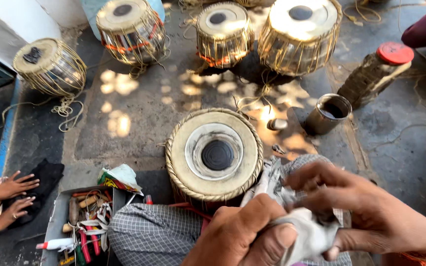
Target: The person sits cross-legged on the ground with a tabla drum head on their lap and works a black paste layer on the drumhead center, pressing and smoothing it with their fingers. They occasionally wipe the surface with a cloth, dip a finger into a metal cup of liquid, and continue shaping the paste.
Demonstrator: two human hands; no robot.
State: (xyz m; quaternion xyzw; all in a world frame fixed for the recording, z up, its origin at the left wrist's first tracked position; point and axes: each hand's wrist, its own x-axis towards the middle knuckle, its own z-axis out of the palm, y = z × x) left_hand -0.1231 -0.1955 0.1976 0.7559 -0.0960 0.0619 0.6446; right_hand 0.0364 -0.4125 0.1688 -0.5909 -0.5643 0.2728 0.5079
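Observation:
A small drum [214,152] with a pale skin head and a black centre spot stands upright against my checked-cloth lap [149,231]. In front of it my left hand [242,234] and my right hand [366,212] are both closed on a crumpled whitish cloth [306,236], holding it between them just below the drum's near rim. The cloth's lower part is hidden by my fingers.
Several metal-bodied drums [299,34] laced with cord stand at the back. A steel cup [327,113] and a red-capped bottle [378,71] lie right. An open box of tools [82,224] sits lower left. Another person's hands [16,194] rest on a black cloth at far left.

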